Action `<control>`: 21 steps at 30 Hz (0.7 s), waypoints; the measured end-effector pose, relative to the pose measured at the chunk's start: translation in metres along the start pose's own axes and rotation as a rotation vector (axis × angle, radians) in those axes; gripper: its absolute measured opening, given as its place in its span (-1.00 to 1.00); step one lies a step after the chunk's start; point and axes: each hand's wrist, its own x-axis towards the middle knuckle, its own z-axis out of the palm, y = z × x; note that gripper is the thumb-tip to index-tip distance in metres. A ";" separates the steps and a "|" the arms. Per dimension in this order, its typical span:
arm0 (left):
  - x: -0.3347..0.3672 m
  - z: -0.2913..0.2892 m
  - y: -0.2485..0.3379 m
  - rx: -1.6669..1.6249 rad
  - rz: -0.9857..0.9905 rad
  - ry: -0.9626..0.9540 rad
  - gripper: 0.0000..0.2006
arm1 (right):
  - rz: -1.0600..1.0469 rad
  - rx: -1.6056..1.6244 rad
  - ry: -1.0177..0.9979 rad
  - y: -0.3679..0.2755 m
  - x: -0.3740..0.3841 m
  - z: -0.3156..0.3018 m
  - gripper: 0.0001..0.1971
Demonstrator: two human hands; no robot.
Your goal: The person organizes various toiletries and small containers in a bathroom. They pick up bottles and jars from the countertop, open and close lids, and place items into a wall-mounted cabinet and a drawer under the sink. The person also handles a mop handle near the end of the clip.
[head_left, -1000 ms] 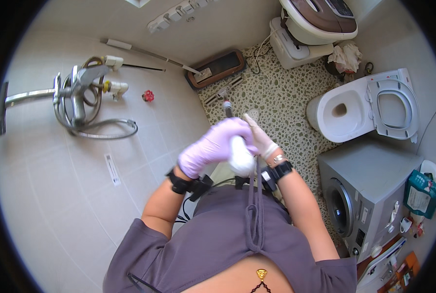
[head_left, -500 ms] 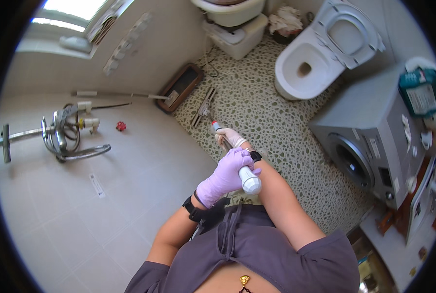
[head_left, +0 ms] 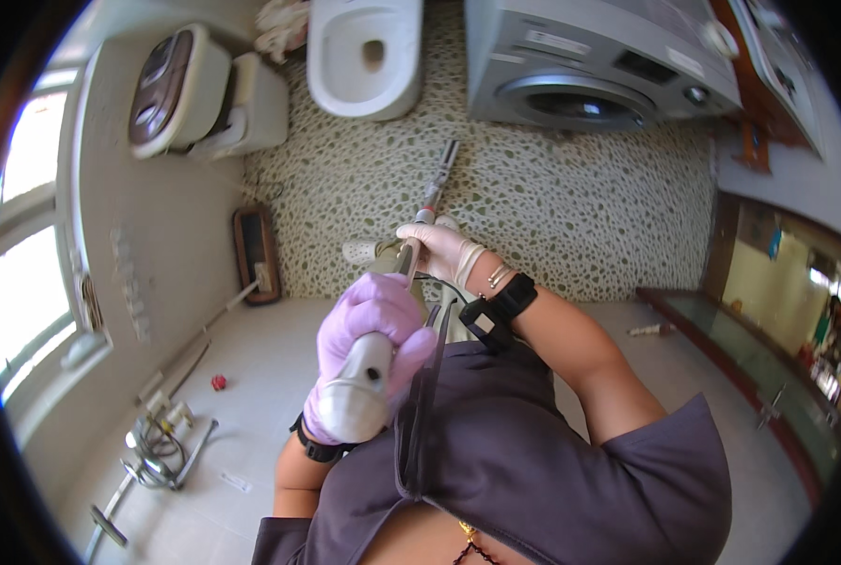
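Observation:
My left hand (head_left: 369, 325), in a lilac glove, is wrapped round the shaft just beyond the thick white end grip (head_left: 353, 405) of a long-handled floor mop. Farther down the pole my right hand (head_left: 444, 250), in a pale glove, closes round it. The mop's narrow bar-shaped head (head_left: 446, 168) rests on the pebble-patterned floor (head_left: 345, 179), between the toilet and the washing machine. A red ring marks the pole just above the head. Below the hands a light perforated shoe (head_left: 359, 251) shows; my legs are partly hidden by arms and pole.
The open toilet (head_left: 411, 56) and grey washing machine (head_left: 533, 56) stand ahead. At left are a lidded bin (head_left: 194, 80), a brown-rimmed tray (head_left: 268, 292) with another long pole in it, and shower fittings (head_left: 157, 452). A glass panel with a dark red frame (head_left: 694, 315) is at right.
My view has turned to the right, so the toilet and washer appear farther left. The mop head has swung from beside the tray toward the washer. Both hands keep their hold.

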 end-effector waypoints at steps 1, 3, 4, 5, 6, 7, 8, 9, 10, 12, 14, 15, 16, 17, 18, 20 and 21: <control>0.007 0.005 0.003 -0.071 0.016 -0.060 -0.77 | -0.062 0.050 -0.004 -0.004 -0.014 -0.013 -0.88; 0.022 0.023 0.004 -0.129 0.088 -0.172 -0.75 | -0.129 0.227 -0.011 -0.011 -0.036 -0.033 -0.88; 0.030 0.033 0.004 -0.167 0.146 -0.227 -0.74 | -0.158 0.289 0.050 -0.016 -0.046 -0.044 -0.88; 0.036 0.043 0.005 -0.189 0.122 -0.251 -0.74 | -0.202 0.359 0.034 -0.021 -0.057 -0.055 -0.90; 0.041 0.055 0.006 -0.200 0.129 -0.275 -0.73 | -0.228 0.436 0.084 -0.026 -0.069 -0.067 -0.92; 0.048 0.066 0.006 -0.202 0.151 -0.296 -0.73 | -0.302 0.441 0.014 -0.030 -0.083 -0.079 -0.92; 0.055 0.076 0.005 -0.213 0.185 -0.300 -0.73 | -0.392 0.426 0.067 -0.031 -0.095 -0.091 -0.92; 0.061 0.086 0.002 -0.201 0.235 -0.298 -0.73 | -0.452 0.450 0.191 -0.033 -0.103 -0.100 -0.88; 0.064 0.096 0.001 -0.180 0.269 -0.291 -0.74 | -0.530 0.465 0.253 -0.034 -0.108 -0.111 -0.82; 0.064 0.119 -0.005 -0.244 0.146 -0.250 -0.79 | -0.607 0.454 0.298 -0.037 -0.119 -0.139 -0.75; 0.063 0.141 -0.020 -0.313 -0.030 -0.235 -0.87 | -0.620 0.476 0.473 -0.043 -0.116 -0.167 -0.72; 0.059 0.151 -0.028 -0.480 -0.255 -0.207 -0.89 | -0.663 0.409 0.534 -0.045 -0.114 -0.181 -0.73; 0.060 0.163 -0.041 -0.505 -0.282 -0.194 -0.91 | -0.694 0.380 0.608 -0.047 -0.110 -0.196 -0.73; 0.065 0.175 -0.056 -0.528 -0.309 -0.178 -0.92 | -0.692 0.343 0.670 -0.051 -0.103 -0.210 -0.73; 0.069 0.182 -0.071 -0.532 -0.395 -0.167 -0.93 | -0.676 0.331 0.749 -0.055 -0.096 -0.222 -0.73; 0.073 0.188 -0.097 -0.570 -0.430 -0.148 -0.94 | -0.628 0.256 0.845 -0.063 -0.081 -0.243 -0.73; 0.076 0.190 -0.108 -0.580 -0.476 -0.146 -0.93 | -0.599 0.196 0.861 -0.066 -0.074 -0.252 -0.74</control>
